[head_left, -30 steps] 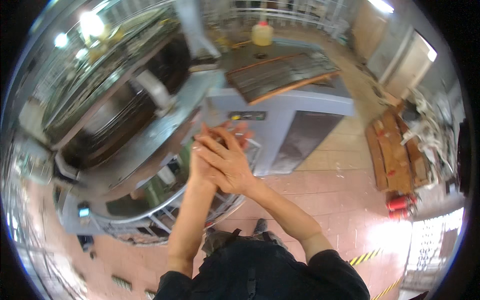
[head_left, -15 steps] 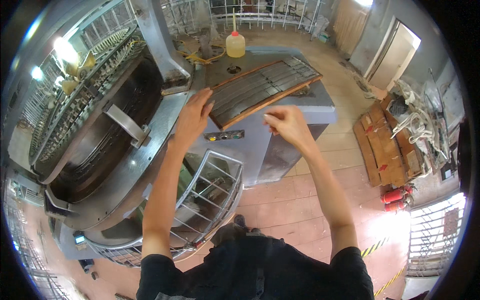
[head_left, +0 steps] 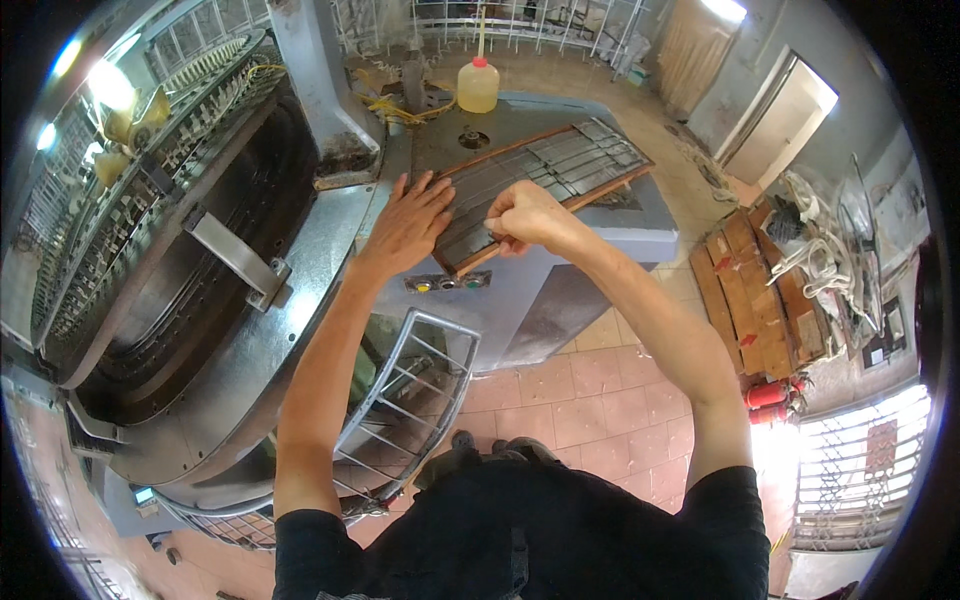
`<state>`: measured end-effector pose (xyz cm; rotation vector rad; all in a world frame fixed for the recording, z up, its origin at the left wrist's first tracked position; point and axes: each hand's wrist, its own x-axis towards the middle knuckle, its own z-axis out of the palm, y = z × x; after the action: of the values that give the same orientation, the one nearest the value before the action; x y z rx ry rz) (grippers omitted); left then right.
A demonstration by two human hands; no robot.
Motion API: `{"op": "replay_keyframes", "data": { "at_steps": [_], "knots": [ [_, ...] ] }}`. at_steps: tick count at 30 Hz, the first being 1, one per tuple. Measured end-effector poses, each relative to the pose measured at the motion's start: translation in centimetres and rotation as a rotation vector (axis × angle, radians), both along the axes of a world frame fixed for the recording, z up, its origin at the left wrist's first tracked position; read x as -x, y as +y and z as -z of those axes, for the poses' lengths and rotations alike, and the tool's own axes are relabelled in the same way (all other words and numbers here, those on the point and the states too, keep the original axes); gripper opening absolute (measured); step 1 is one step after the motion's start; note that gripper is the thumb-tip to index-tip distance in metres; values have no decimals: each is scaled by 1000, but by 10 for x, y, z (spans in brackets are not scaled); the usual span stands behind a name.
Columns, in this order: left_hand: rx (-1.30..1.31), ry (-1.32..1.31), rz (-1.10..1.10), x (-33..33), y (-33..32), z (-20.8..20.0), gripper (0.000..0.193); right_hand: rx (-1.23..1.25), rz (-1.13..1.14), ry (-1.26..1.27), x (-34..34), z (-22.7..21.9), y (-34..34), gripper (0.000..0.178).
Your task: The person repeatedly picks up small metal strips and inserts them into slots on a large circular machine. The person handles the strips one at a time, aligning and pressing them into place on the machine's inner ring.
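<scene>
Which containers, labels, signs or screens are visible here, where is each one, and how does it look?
Plastic jug: far end of the grey machine top, squat, pale yellow with a red cap.
Button panel: front of the machine, below the left hand and right hand; a narrow strip with yellow, red and green buttons.
Small screen: low at the machine's base, bluish; too small to tell more.
Red cylinders: on the floor at right.

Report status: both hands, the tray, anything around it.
Left hand flat on wooden-framed tray. Right hand closed, pinching at tray's near edge. Yellow bottle stands beyond, apart.
</scene>
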<state>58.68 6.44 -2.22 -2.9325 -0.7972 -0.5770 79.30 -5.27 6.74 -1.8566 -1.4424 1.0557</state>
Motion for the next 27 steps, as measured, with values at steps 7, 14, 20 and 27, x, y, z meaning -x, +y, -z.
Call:
{"op": "replay_keyframes", "data": {
  "at_steps": [7,14,20,27],
  "knots": [
    [-39,-48,-18,-4,-4,0,46,-16,60,242,4,9,3,19],
    [-34,-54,-42,-4,-7,0,45,-24,14,208,13,14,9,16],
    [17,-277,-15,-2,-14,-11,42,25,-21,279,-2,2,12,15],
    [744,-1063,-326,-11,-65,-31,32,59,18,514,-24,1,16,16]
  ]
}}
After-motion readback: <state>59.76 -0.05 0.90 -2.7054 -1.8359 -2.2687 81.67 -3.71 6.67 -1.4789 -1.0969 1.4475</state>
